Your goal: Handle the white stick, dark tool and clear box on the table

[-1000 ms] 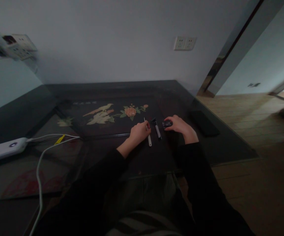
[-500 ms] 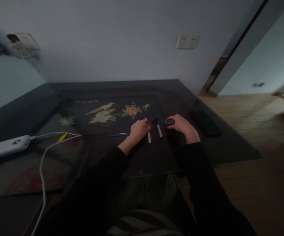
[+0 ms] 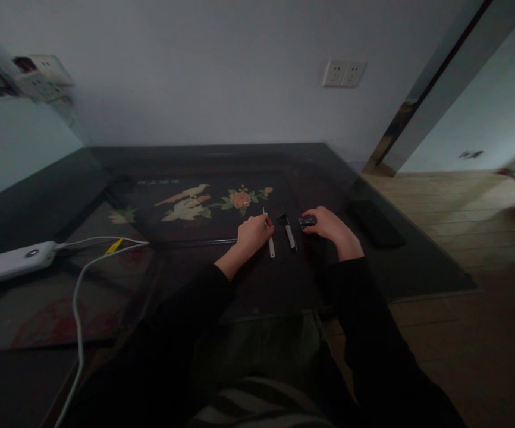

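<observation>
My left hand (image 3: 254, 233) is closed, its fingers pinched round a slim white tool (image 3: 272, 247). A thin tip of this tool shows above the fingers, and a small hole marks its lower end. To its right a razor (image 3: 289, 234) with a dark head and a grey handle lies on the dark tabletop (image 3: 257, 291), apart from both hands. My right hand (image 3: 326, 226) grips a small, dark, shiny object (image 3: 307, 222) between thumb and fingers, low at the table. What kind of object it is cannot be made out.
A black flat object (image 3: 377, 224), perhaps a phone, lies right of my right hand. At the left are a white power strip (image 3: 14, 261) and a white cable (image 3: 78, 309) with a yellow tag (image 3: 114, 246). A wall (image 3: 204, 77) with sockets (image 3: 344, 74) bounds the table's back.
The view has shifted very slightly. Both hands keep their places and their holds, and the razor lies where it was.
</observation>
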Tool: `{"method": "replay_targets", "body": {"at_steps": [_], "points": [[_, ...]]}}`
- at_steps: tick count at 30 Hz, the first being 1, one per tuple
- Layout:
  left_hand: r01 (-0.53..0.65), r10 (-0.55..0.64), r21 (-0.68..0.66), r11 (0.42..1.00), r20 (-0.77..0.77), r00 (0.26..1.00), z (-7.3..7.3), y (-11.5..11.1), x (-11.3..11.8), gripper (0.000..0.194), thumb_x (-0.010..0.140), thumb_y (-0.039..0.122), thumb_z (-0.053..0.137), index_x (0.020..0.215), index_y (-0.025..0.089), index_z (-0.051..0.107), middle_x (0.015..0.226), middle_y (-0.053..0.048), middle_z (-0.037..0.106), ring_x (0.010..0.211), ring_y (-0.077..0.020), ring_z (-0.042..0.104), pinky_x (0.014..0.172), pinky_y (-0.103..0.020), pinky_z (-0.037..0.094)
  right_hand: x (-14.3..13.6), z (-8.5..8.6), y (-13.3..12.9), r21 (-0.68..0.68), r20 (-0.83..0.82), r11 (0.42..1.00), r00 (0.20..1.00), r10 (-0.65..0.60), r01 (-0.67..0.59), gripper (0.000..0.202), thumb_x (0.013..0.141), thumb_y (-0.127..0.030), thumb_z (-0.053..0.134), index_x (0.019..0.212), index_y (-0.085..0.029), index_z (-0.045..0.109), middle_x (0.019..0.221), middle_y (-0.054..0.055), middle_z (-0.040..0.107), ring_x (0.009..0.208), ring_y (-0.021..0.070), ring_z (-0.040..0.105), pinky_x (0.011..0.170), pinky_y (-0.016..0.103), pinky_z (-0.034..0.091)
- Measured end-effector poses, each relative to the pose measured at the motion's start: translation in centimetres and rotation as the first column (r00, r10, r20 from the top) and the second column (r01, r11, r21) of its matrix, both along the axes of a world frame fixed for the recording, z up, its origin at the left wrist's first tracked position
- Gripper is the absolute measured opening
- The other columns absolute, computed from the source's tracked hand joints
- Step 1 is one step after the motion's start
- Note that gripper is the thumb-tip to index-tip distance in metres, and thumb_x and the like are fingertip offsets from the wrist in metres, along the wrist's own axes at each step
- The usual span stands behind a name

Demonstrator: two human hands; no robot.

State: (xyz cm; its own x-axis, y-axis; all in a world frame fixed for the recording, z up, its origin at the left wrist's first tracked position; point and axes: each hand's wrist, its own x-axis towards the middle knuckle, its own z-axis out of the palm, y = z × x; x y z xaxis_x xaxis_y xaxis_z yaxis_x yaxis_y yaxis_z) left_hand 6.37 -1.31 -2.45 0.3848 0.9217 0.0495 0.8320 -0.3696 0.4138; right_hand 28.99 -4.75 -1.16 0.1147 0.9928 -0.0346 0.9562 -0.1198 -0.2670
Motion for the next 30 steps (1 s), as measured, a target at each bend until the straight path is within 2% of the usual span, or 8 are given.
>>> {"method": "replay_targets", "body": {"at_steps": [6,18,30], "points": [[-0.004,0.004,-0.008,1.0,0.013,1.0,-0.01,0.0,0.05,0.02,0.092,0.034,0.059,0.102,0.022,0.073,0.103,-0.009,0.076,0.099,-0.0265,0.072,0.087,-0.038,0.054,-0.32,-0.1,0.04,0.028,-0.008,1.0,1.0,0.015,-0.015,0.04,0.08,-0.021,0.079,0.12,-0.021,0.075,0.119,0.015,0.065,0.106,0.0307,0.067,0.089,0.042,0.056],[0.014,-0.014,0.001,1.0,-0.008,1.0,0.03,-0.19,-0.06,0.021,0.093,0.035,0.059,0.103,0.022,0.072,0.103,-0.009,0.076,0.096,-0.0256,0.072,0.084,-0.036,0.054,-0.03,-0.23,0.08,0.02,-0.002,1.0,1.0,0.004,-0.004,0.043,0.08,-0.021,0.08,0.123,-0.02,0.074,0.118,0.015,0.066,0.105,0.0297,0.067,0.089,0.04,0.055],[0.043,-0.042,0.018,0.999,-0.054,0.998,0.44,-0.49,-0.17,0.023,0.096,0.036,0.054,0.105,0.022,0.071,0.104,-0.009,0.076,0.098,-0.0267,0.072,0.084,-0.037,0.054,-0.41,0.04,-0.12,0.023,0.017,0.999,1.0,-0.025,0.025,0.042,0.081,-0.028,0.079,0.123,-0.022,0.074,0.121,0.015,0.066,0.106,0.0289,0.067,0.088,0.038,0.055]]}}
